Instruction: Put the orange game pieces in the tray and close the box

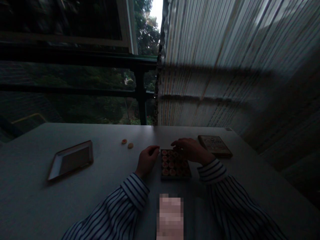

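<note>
R grip over box w/ round pcs.

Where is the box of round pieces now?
In the head view, the box is on the table, right of the left hand, partly hidden by the right hand.

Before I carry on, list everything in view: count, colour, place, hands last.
Round pieces in box: some hidden, pale with red marks, centre
Box: 1, dark, between the hands
Loose round pieces: 2, pale, table's far side, left of centre
Shallow tray: 1, brown rim, table left
Flat case: 1, brown-edged, table right
Table: 1, whitish, below
Striped curtain: 1, pale, right
Railing: 1, dark green, behind table
Window frame: 1, pale, upper left
Trees: uncountable, green, outside
Pixelated patch: 1, pink, bottom centre
Striped sleeves: 2, white and dark blue, below
Left hand: 1, box's left
Right hand: 1, over box's far right
</note>
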{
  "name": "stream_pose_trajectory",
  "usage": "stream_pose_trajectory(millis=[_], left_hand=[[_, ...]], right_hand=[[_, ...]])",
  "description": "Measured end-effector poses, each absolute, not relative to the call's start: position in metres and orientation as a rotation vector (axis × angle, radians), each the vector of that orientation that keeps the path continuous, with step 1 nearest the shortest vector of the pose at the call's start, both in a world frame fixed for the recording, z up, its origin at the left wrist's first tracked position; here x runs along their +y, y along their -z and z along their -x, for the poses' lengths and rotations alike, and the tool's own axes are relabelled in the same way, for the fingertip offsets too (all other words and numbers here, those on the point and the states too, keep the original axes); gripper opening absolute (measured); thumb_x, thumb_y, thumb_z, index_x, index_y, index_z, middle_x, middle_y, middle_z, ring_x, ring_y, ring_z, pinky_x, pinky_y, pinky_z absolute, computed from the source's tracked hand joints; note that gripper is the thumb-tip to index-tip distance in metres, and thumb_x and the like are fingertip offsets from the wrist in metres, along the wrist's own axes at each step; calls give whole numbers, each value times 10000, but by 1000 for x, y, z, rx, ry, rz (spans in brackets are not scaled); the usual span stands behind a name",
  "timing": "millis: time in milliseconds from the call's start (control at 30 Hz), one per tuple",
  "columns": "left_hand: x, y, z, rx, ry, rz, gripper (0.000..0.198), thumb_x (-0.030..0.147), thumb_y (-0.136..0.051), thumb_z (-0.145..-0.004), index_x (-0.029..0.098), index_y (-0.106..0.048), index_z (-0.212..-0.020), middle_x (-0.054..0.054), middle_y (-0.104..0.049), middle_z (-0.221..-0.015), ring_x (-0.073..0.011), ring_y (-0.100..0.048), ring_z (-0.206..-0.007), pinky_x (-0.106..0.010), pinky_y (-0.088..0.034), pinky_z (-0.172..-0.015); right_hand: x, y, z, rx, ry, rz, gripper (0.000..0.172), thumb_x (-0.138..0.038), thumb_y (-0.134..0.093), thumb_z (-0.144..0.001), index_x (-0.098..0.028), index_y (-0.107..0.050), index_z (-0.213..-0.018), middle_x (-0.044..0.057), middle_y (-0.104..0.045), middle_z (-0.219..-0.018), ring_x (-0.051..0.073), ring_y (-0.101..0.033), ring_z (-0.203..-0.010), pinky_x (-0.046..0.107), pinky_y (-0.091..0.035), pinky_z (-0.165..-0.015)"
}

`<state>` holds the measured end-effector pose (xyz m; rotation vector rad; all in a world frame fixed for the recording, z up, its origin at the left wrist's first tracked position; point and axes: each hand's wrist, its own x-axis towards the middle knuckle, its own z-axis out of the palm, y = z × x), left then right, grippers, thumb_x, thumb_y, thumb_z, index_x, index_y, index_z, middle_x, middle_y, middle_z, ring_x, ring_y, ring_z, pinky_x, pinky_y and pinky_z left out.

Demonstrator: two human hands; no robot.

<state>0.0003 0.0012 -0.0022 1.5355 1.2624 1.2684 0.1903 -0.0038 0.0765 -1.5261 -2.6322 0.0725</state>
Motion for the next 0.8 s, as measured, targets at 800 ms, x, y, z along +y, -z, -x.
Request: stream_pose_trajectory(millis=[800], left_hand=[[-9,-1,-1,1305,-1213,-1615,300,362,-518,-704,130,-616,-869,-66,-655,-837,-182,-598,-786,-299,-457,-722]], right_hand=[[-17,-88,-189,-2637,52,1397,278,-301,-377,-844,-227,-549,-1049,64,-614,-986,182,-565,-889,274,-379,-717]])
